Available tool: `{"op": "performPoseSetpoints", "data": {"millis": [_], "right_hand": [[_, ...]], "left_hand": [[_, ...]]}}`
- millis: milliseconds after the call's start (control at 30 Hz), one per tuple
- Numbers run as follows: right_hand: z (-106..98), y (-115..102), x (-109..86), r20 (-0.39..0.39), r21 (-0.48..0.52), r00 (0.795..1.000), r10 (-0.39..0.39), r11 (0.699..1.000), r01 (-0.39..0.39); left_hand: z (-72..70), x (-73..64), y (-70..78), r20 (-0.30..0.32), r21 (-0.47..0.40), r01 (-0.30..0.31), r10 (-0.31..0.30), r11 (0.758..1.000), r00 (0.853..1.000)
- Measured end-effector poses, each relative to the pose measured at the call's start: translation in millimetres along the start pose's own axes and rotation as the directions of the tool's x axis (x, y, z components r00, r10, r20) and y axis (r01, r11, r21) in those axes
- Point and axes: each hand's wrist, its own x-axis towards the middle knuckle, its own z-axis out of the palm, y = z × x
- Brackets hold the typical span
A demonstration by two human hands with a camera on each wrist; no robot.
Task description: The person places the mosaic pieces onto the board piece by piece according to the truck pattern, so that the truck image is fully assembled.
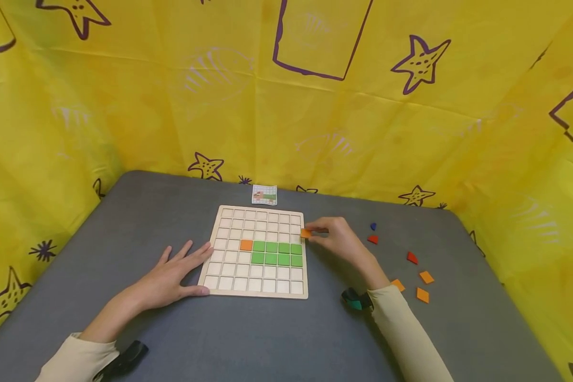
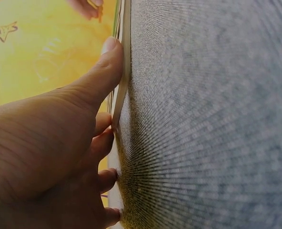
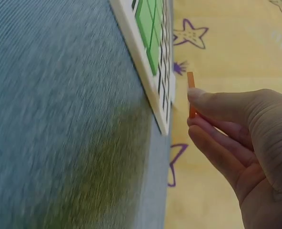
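Note:
A pale wooden grid board point(image 1: 255, 294) lies flat on the grey table. Two rows of green square tiles point(image 1: 270, 259) fill cells on its right side, and one orange tile point(image 1: 245, 245) sits at the left end of the upper row. My left hand point(image 1: 172, 276) rests at the board's left edge, fingers spread, thumb at the near left corner. Over the board's right edge, my right hand point(image 1: 336, 239) pinches an orange square tile point(image 3: 191, 95) between thumb and fingers. The right wrist view shows that tile held edge-on, above the table and apart from the board.
A small picture card point(image 1: 265, 194) lies behind the board. On the right are loose orange tiles point(image 1: 422, 295), red pieces point(image 1: 412, 258) and a small blue piece point(image 1: 373, 226). A yellow patterned cloth point(image 1: 267, 122) hangs around the table point(image 1: 248, 339).

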Motion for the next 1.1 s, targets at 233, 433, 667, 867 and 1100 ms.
{"op": "performPoseSetpoints", "data": {"millis": [233, 433, 667, 867, 1100], "right_hand": [[9, -11, 10.2, 0.024, -0.021, 1.0, -0.011, 1.0, 0.012], [18, -15, 19.7, 0.048, -0.033, 0.999, -0.022, 0.999, 0.024], [32, -20, 34.2, 0.065, -0.007, 0.998, -0.022, 1.0, 0.022], [45, -28, 48.7, 0.084, 0.028, 0.996, -0.014, 1.0, 0.012], [58, -41, 64.1, 0.109, 0.066, 0.994, -0.027, 0.998, 0.02]], "left_hand": [[0.5, 0.5, -0.7, 0.006, 0.006, 0.008, -0.009, 1.0, 1.0], [0.3, 0.9, -1.5, 0.005, 0.001, 0.007, -0.007, 1.0, 1.0], [-0.1, 0.3, -1.5, 0.002, -0.001, 0.011, -0.011, 1.0, 1.0], [0.8, 0.3, -1.0, 0.002, 0.007, 0.015, -0.015, 1.0, 1.0], [2.0, -0.1, -0.8, -0.002, -0.011, 0.012, -0.012, 1.0, 1.0]]}}
